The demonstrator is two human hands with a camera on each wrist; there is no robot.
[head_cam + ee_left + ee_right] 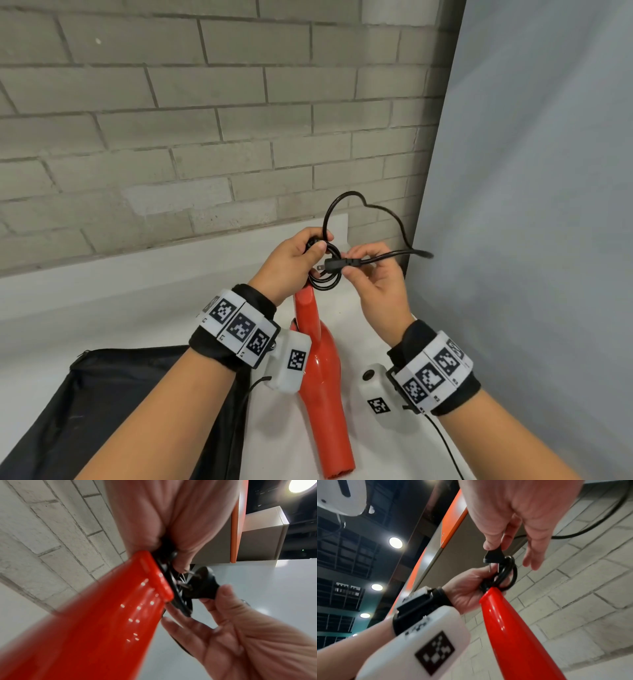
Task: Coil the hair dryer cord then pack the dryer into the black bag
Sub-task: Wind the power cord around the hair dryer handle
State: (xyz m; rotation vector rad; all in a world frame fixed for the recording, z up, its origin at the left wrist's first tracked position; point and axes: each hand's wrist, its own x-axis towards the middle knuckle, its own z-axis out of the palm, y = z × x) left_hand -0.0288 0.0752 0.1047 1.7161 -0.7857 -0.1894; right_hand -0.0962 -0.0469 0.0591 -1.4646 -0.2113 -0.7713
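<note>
the left hand is curled round a small bundle of coiled glossy black cord, thumb pressed over the loops, right at the butt of the handle of the glossy red plastic hair dryer. the right hand pinches the black two-pronged plug between thumb and forefinger, its other fingers loosely spread; the prongs point toward the left hand and sit just beside the coil. behind the plug, the uncoiled rest of the cord arcs up in one big loop in front of the wall and comes back down into the left hand's grip.

the dryer hangs lifted between the forearms, handle end up at the coil, round nozzle down toward the near edge of the white tabletop. the flat black fabric bag with a zip lies on the tabletop to the left, under the left forearm. both wrists wear black straps with white marker-printed blocks. a grey brick wall stands behind, a pale grey cloth backdrop to the right.
</note>
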